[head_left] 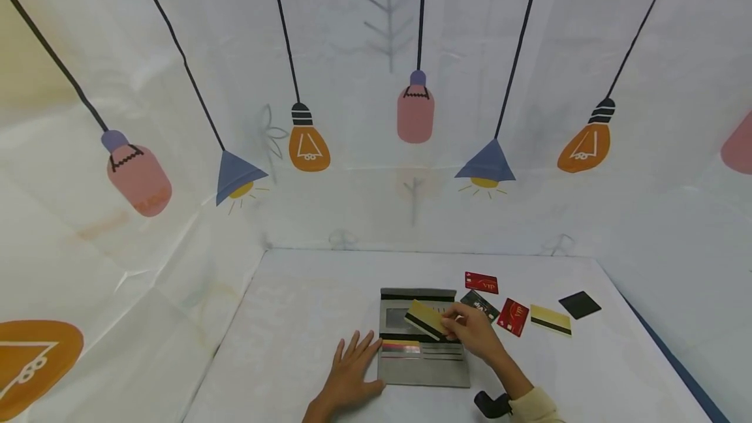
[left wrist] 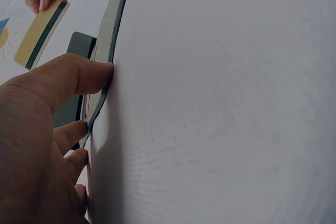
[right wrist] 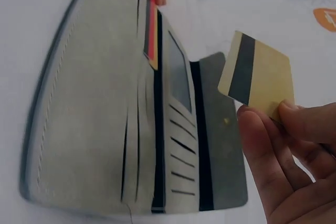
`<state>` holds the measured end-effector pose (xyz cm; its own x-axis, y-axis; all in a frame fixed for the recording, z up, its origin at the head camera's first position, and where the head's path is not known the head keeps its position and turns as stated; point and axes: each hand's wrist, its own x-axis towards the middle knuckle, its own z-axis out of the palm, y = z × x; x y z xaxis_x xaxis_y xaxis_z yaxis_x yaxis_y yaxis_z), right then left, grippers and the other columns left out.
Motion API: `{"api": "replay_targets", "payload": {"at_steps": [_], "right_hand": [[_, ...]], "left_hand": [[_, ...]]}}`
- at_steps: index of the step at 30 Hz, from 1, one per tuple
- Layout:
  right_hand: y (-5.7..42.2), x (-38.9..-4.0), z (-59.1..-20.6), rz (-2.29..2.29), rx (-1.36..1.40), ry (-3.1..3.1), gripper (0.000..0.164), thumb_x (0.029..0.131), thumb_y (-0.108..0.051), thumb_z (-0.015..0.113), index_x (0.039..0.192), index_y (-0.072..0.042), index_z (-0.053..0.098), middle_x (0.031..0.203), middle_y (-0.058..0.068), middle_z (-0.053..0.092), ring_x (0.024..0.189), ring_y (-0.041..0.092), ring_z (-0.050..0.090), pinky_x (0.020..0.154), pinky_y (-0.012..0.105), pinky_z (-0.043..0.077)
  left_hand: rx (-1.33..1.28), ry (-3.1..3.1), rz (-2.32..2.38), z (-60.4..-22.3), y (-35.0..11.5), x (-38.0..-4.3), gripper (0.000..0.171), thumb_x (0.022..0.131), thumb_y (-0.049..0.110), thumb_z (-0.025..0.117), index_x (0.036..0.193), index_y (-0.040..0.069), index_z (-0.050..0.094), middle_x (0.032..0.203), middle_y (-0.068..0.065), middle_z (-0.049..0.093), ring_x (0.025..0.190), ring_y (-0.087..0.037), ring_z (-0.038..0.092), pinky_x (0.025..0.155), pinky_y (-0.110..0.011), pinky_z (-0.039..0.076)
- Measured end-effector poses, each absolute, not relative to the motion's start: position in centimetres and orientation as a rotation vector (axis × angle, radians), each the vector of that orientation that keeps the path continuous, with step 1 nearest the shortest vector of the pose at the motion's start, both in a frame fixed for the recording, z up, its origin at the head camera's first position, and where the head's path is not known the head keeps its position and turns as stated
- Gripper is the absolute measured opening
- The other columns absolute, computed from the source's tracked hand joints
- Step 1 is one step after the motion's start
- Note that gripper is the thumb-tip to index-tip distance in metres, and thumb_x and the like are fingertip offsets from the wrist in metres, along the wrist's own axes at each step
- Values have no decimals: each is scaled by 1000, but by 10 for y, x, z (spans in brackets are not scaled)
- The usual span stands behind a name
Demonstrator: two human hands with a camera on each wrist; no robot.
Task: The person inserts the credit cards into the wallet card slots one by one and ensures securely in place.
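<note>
A grey wallet (head_left: 424, 376) lies spread open on the white table, with several slots visible in the right wrist view. Colourful card edges (right wrist: 152, 35) stick out of one slot. My left hand (head_left: 350, 374) rests at the wallet's left edge with its fingers spread; its thumb (left wrist: 89, 74) touches the rim. Between thumb and fingers, my right hand (head_left: 474, 331) pinches a yellow card (right wrist: 268, 74) with a black stripe. That card is held tilted above the wallet, apart from the slots.
Right of the wallet lie two red cards (head_left: 482, 282), a dark green card (head_left: 480, 304), another yellow card (head_left: 550, 320) and a black card (head_left: 579, 305). A black curved object (head_left: 492, 405) is by my right forearm. A printed white sheet (head_left: 352, 207) hangs behind the table.
</note>
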<state>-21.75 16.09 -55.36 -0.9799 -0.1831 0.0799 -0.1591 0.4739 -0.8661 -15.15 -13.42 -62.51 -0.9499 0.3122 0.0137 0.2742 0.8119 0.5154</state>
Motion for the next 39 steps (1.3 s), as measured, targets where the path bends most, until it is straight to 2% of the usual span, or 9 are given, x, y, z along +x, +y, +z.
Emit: {"api": "replay_targets", "payload": {"at_steps": [14,25,32,39], "right_hand": [[135,-221,-566,-1607,-481,2573,6,94,-12,68,97,-7,68,89,8,69,70,10,68,63,24,60],[120,-217,-581,-1531,-579,2534,4,92,-9,69,93,-7,66,87,6,69,69,5,66,60,21,58],[116,-214,-589,-1391,-656,2612,6,90,-10,71,90,-11,66,88,0,69,71,2,61,61,20,52],[113,-214,-586,-1362,-636,2626,4,91,-10,68,90,-12,65,90,1,68,75,5,62,62,20,53]], "left_hand": [[512,2954,792,-625,-137,-154,81,81,48,71,152,23,43,162,-5,37,151,-40,26,119,-66,11],[520,2967,789,-627,-135,-150,79,81,48,70,151,23,45,161,-5,39,150,-41,28,118,-66,14],[542,3012,771,-631,-136,-147,77,80,48,71,149,22,48,159,-5,41,149,-40,32,116,-64,16],[552,3012,790,-631,-137,-150,78,80,47,71,150,22,46,160,-6,40,149,-41,30,116,-65,15]]}}
